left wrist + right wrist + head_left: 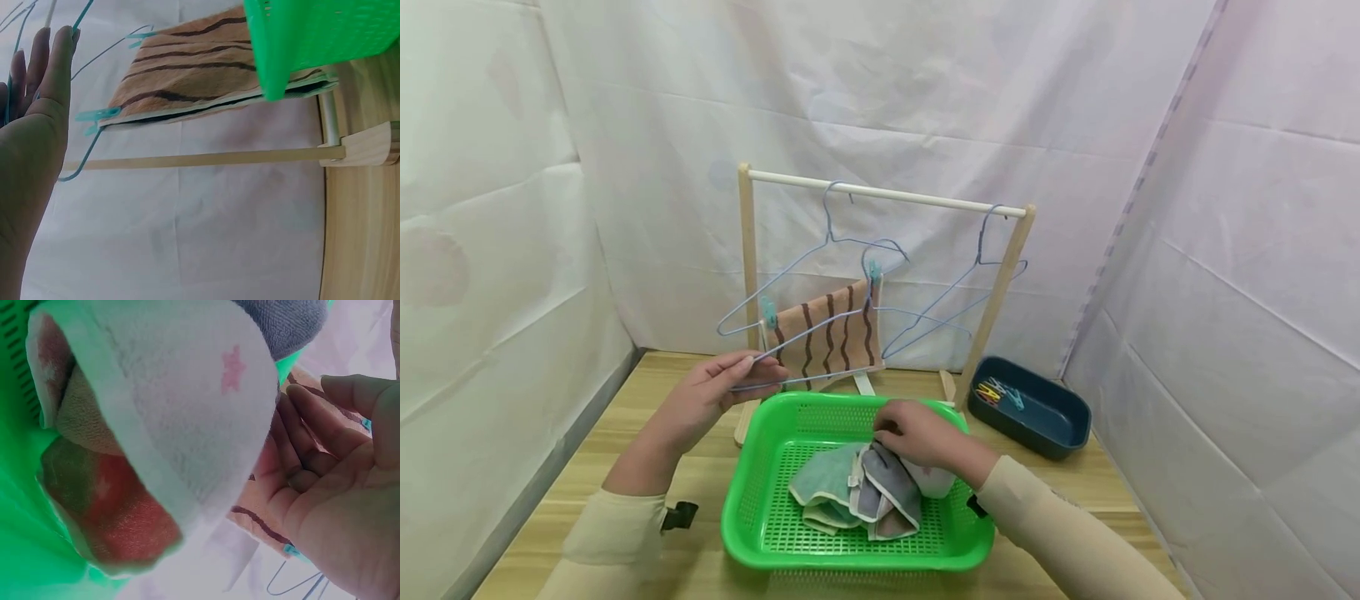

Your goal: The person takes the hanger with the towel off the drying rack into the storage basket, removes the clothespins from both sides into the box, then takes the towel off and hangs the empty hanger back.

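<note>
My left hand [718,383] holds the lower left corner of a blue wire clothes hanger [842,315], raised behind the basket's left rim. In the left wrist view, blue wire runs past the fingers of the left hand [44,94]. My right hand [917,433] reaches into a green plastic basket [745,492], its fingertips at the top of a grey towel [880,479]. A teal towel [823,479] and a white towel [934,479] lie beside it. The right wrist view shows the right hand [331,456] with bent fingers against the white towel's edge and thumb apart.
Behind stands a drying rack [887,193] with wooden posts and several hangers. A brown-striped towel [827,333] hangs there by teal clothespins [767,311]. To the right, a dark blue bin [1052,417] holds several coloured clothespins [1000,392]. White curtains surround the wooden table [692,492].
</note>
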Motion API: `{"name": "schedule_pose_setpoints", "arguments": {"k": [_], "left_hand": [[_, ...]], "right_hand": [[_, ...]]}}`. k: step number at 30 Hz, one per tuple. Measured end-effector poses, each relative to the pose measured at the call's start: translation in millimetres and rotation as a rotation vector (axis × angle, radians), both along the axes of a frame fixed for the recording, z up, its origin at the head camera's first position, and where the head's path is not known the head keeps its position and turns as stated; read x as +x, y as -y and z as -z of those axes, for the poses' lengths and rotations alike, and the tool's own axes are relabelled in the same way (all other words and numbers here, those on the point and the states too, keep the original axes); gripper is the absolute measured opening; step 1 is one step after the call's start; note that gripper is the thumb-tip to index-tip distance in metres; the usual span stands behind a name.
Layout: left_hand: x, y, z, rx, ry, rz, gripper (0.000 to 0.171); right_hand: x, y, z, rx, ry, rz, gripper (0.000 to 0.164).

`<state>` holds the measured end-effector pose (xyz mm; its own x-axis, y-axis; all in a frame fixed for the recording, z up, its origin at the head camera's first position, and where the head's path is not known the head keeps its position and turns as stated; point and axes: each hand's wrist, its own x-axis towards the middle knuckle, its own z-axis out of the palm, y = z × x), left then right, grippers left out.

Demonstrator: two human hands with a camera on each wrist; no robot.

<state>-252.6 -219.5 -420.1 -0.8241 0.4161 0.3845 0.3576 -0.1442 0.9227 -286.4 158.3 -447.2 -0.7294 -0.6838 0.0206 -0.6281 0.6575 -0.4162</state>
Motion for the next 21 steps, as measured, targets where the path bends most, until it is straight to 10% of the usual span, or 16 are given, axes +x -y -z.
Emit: {"name": "schedule_pose_setpoints", "arguments": {"k": [21], "left_hand": [[11.7,35,-31.0,0.243,-0.128,0.06,0.039]], "right_hand": [[11.3,-5,-9.4,-0.032,-0.002,0.018,0.012]]}}
